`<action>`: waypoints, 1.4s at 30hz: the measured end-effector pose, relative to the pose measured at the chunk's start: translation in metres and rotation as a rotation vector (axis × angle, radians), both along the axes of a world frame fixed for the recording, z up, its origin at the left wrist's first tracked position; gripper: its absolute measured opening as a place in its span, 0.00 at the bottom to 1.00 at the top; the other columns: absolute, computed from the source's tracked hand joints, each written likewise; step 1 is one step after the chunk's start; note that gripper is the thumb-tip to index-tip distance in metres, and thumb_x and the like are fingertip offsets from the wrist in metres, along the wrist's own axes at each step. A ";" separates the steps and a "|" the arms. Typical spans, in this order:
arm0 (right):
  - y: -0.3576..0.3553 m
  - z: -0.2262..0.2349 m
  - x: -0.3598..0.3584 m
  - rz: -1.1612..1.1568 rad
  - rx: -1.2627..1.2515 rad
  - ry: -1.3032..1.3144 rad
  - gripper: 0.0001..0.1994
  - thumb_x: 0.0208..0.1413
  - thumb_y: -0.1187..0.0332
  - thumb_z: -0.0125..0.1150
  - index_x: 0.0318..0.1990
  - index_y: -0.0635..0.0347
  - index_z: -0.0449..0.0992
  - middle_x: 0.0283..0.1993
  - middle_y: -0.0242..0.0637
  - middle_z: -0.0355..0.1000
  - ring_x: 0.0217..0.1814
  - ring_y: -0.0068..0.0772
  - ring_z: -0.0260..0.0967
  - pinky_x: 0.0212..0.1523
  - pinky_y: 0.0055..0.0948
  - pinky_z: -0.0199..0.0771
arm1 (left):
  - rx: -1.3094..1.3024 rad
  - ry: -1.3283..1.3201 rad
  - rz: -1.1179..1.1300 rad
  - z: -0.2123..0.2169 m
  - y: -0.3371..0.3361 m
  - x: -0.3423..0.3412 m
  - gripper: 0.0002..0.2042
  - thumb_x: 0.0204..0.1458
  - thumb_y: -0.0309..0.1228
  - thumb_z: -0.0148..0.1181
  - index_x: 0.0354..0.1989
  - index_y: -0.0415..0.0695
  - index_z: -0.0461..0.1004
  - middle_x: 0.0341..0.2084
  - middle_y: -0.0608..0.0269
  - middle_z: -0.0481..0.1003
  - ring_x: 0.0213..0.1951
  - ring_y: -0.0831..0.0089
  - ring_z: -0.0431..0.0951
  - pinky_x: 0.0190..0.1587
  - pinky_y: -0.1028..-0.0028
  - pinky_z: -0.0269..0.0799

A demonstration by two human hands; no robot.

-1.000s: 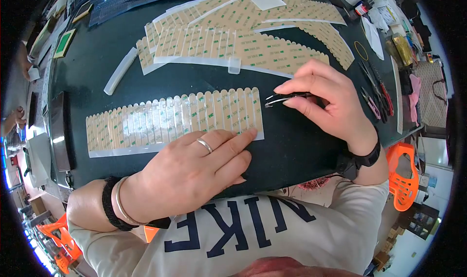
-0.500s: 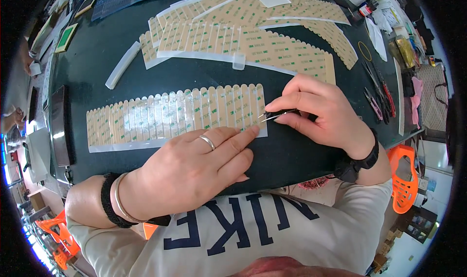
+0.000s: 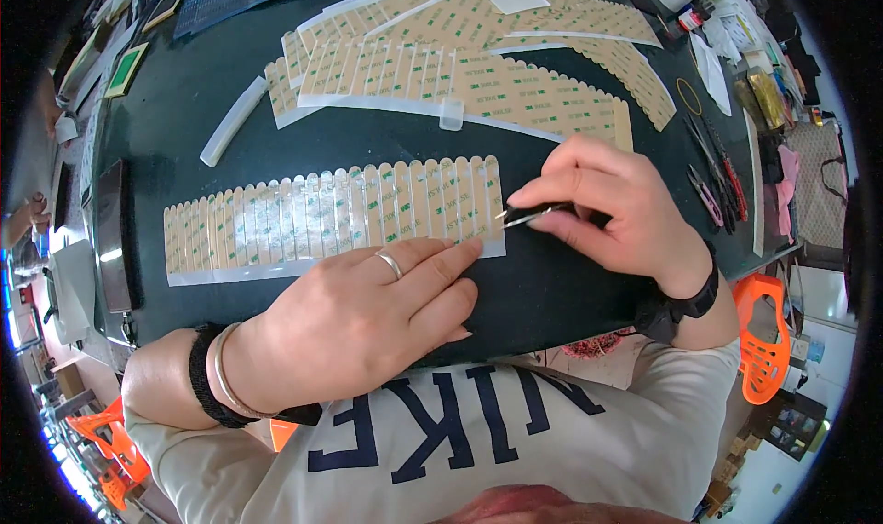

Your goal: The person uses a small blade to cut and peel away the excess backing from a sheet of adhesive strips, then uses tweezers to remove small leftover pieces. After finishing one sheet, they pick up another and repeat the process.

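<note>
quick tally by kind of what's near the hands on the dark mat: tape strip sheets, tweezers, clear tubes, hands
tape strip sheet under the hands: 1
tweezers: 1
clear tubes: 2
hands, left hand and right hand: 2
total: 6

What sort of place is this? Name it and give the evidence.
Probably a small assembly or craft workbench. Sheets of adhesive strips cover a dark table; the right hand holds tweezers at one strip sheet, which the left hand presses flat; scissors and pliers lie nearby.

dark green worktable (image 3: 276, 138) | orange plastic chair (image 3: 768, 340) | bright daylight
</note>
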State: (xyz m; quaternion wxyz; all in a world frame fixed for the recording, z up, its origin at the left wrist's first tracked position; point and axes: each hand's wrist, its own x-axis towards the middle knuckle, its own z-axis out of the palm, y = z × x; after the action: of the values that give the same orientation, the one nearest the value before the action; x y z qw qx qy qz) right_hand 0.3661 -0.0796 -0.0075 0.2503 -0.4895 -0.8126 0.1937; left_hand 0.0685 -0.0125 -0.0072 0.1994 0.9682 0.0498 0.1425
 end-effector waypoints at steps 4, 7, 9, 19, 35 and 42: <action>0.000 -0.009 -0.005 0.104 0.103 -0.013 0.18 0.50 0.75 0.79 0.50 0.52 0.89 0.38 0.30 0.74 0.31 0.32 0.73 0.30 0.30 0.72 | -0.004 0.021 0.013 0.002 -0.001 -0.001 0.17 0.58 0.36 0.73 0.48 0.39 0.79 0.60 0.50 0.81 0.55 0.57 0.85 0.51 0.65 0.86; -0.004 -0.008 -0.010 0.094 0.204 -0.116 0.19 0.48 0.75 0.78 0.50 0.52 0.89 0.38 0.29 0.74 0.30 0.33 0.73 0.29 0.30 0.72 | -0.007 0.021 0.012 0.001 -0.001 0.000 0.17 0.59 0.37 0.73 0.48 0.39 0.79 0.59 0.50 0.81 0.55 0.57 0.85 0.51 0.65 0.86; -0.009 -0.004 -0.013 0.090 0.256 -0.168 0.19 0.48 0.75 0.78 0.50 0.52 0.89 0.38 0.29 0.74 0.30 0.33 0.73 0.29 0.30 0.71 | 0.013 0.018 0.009 0.001 -0.002 0.000 0.17 0.59 0.37 0.73 0.48 0.39 0.79 0.59 0.50 0.81 0.55 0.57 0.85 0.51 0.65 0.86; 0.009 -0.007 -0.001 -0.159 0.536 -0.158 0.11 0.61 0.73 0.73 0.51 0.57 0.88 0.41 0.32 0.75 0.35 0.29 0.74 0.33 0.26 0.70 | 0.050 0.011 0.017 0.001 -0.003 -0.002 0.16 0.60 0.37 0.72 0.48 0.40 0.78 0.59 0.52 0.81 0.55 0.58 0.85 0.50 0.66 0.86; -0.007 0.011 -0.014 0.004 0.090 -0.099 0.14 0.55 0.74 0.77 0.50 0.56 0.88 0.43 0.32 0.76 0.36 0.29 0.75 0.37 0.26 0.76 | -0.003 -0.045 -0.005 -0.012 0.006 -0.004 0.14 0.59 0.35 0.72 0.48 0.44 0.77 0.58 0.57 0.81 0.55 0.56 0.84 0.55 0.62 0.83; -0.018 -0.006 -0.028 -0.041 0.285 -0.225 0.16 0.54 0.74 0.77 0.50 0.53 0.88 0.41 0.32 0.75 0.35 0.35 0.77 0.36 0.32 0.79 | -0.002 -0.023 -0.016 -0.013 0.006 -0.004 0.15 0.59 0.35 0.71 0.49 0.43 0.77 0.58 0.56 0.81 0.56 0.55 0.83 0.56 0.61 0.82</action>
State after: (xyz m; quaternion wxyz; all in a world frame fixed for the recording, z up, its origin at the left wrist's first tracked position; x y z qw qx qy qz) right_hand 0.3385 -0.0973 -0.0132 0.2287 -0.4842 -0.8444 0.0152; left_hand 0.0649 -0.0062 -0.0198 0.2021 0.9667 0.0400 0.1519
